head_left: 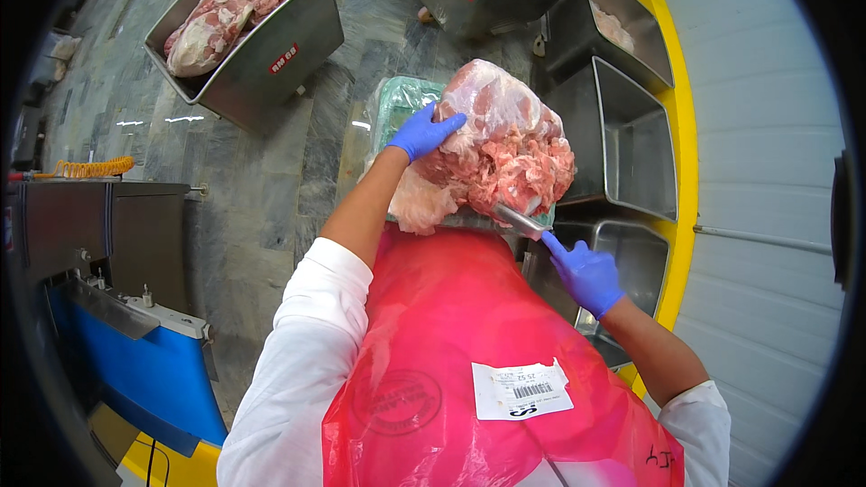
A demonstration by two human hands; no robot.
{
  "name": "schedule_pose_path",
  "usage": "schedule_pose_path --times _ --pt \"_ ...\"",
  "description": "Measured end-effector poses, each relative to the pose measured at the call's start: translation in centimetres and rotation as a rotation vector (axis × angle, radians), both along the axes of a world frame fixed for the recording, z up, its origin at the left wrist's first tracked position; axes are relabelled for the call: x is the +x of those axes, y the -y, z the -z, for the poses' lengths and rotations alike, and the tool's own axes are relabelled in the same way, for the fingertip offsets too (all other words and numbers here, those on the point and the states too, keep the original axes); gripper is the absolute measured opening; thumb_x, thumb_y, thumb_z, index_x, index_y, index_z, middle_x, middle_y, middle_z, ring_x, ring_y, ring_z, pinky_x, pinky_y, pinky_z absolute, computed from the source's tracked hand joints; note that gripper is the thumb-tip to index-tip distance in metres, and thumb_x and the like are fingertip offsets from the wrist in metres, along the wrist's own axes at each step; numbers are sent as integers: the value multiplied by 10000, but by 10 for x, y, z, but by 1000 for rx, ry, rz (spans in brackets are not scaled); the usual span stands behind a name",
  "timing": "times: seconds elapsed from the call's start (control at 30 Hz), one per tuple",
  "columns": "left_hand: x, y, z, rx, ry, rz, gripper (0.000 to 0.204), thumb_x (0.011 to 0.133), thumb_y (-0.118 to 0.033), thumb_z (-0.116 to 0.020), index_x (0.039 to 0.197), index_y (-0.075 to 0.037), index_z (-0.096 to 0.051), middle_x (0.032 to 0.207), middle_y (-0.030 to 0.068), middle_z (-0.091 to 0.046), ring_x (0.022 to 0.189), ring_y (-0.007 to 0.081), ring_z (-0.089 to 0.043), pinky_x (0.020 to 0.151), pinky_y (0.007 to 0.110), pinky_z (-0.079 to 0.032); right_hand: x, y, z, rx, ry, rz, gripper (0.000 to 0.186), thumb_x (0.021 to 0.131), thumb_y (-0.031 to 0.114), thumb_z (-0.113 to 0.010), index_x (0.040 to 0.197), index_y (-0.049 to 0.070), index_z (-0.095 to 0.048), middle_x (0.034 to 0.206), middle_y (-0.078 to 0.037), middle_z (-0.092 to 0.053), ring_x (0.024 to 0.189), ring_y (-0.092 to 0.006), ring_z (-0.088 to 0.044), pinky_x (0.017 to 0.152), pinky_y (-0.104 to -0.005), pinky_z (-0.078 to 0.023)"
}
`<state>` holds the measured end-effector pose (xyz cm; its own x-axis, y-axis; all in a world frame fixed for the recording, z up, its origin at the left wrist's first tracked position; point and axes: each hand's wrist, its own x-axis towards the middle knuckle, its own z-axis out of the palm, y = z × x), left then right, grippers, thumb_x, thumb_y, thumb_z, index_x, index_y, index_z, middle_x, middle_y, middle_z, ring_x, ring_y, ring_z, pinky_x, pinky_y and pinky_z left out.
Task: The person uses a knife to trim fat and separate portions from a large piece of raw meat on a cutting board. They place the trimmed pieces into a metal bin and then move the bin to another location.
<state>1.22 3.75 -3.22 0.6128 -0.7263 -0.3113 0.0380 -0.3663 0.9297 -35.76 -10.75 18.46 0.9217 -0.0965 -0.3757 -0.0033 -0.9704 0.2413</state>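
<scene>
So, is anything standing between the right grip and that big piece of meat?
Besides the blue glove on the right grip, only the metal tool it holds, whose far end reaches the meat.

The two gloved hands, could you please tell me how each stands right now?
Left hand: on the meat; whether it grips cannot be told.
Right hand: closed, holding a metal tool against the meat.

A gloved left hand rests against the left edge of a large piece of raw meat, which lies over a green container. The grip of the right hand wraps around a metal tool that meets the meat's lower side. A red apron fronts the person. A metal bin at upper left holds more meat.
</scene>
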Motion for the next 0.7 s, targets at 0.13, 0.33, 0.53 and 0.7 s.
schedule_pose_path --times 0.13,0.33,0.53,0.7 --pt "-4 1 1 -36 19 -74 1025 921 -704 -683 1571 51 -442 1476 311 -598 1371 426 -594 1161 444 -453 -14 18 16 -17 53 -50 564 1034 363 -638 1581 347 -503 715 -95 -564 487 -280 -589 431 -430 -472" --pt "-32 -3 7 -45 356 -393 976 940 -636 -706 1564 61 -429 1450 319 -598 1381 467 -558 1172 464 -435 -22 32 24 23 77 -60 598 1029 350 -640 1602 358 -467 720 -113 -569 492 -301 -595 435 -450 -482" --pt "-151 -83 21 143 528 -377 830 874 -585 -790 1395 22 -567 1359 268 -607 1319 443 -566 1127 518 -439 -5 3 -12 147 -1 -1 593 1001 219 -599 1586 230 -497 738 -140 -606 536 -325 -628 475 -457 -517" --pt "-188 -85 24 264 1005 -246 664 816 -558 -838 1237 -74 -668 1325 168 -605 1325 412 -514 1082 628 -384 32 -18 -34 69 0 -170 461 962 165 -597 1413 77 -637 734 -104 -638 606 -278 -682 523 -431 -547"
